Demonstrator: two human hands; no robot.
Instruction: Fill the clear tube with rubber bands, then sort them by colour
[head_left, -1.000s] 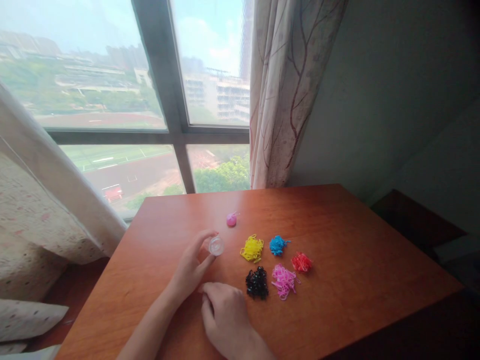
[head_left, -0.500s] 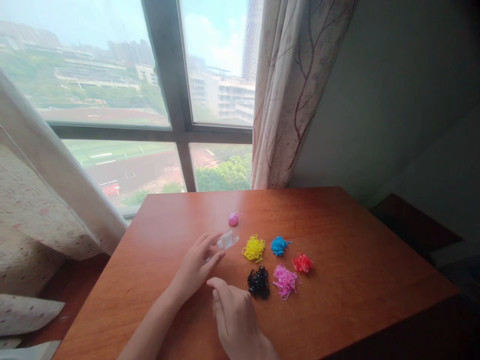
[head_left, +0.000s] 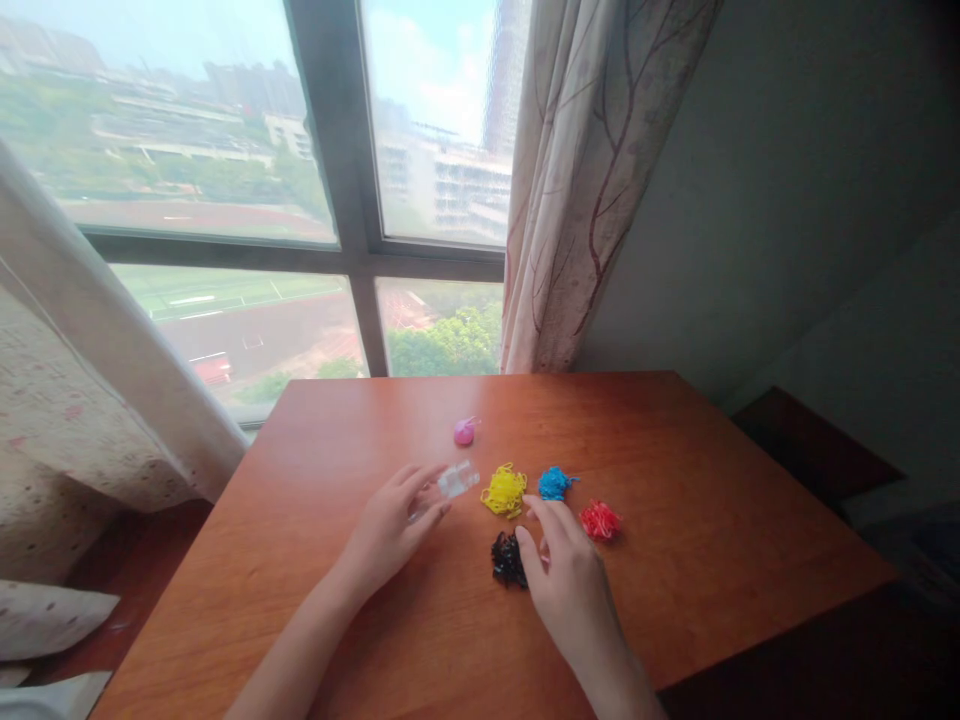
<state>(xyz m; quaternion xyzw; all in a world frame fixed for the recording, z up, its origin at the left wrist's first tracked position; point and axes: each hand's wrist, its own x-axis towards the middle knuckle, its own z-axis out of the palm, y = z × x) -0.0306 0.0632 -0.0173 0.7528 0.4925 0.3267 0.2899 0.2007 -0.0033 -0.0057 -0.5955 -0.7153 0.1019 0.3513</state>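
My left hand (head_left: pixel 401 515) is closed around a clear plastic piece (head_left: pixel 459 480), a small transparent block with raised parts at its free end. My right hand (head_left: pixel 559 560) hovers between the piles of small loops, thumb and fingers apart, and I see nothing held in it. Its thumb is close to the black loops (head_left: pixel 508 560), and its fingertips point toward the yellow loops (head_left: pixel 505 490). The pink pile is almost wholly hidden behind this hand. Past its knuckles lie blue loops (head_left: pixel 555 484) and red loops (head_left: pixel 600 520).
A pink rounded item (head_left: pixel 464 432) with a thin strand sits farther back on the brown wooden table (head_left: pixel 360 420). Behind the table is a window (head_left: pixel 420 270), with a patterned curtain (head_left: pixel 577 200) on its right and another curtain (head_left: pixel 75 370) on the left.
My right hand has moved right and forward from beside my left wrist to over the pink pile, and its fingers have spread. My left hand still holds the clear piece.
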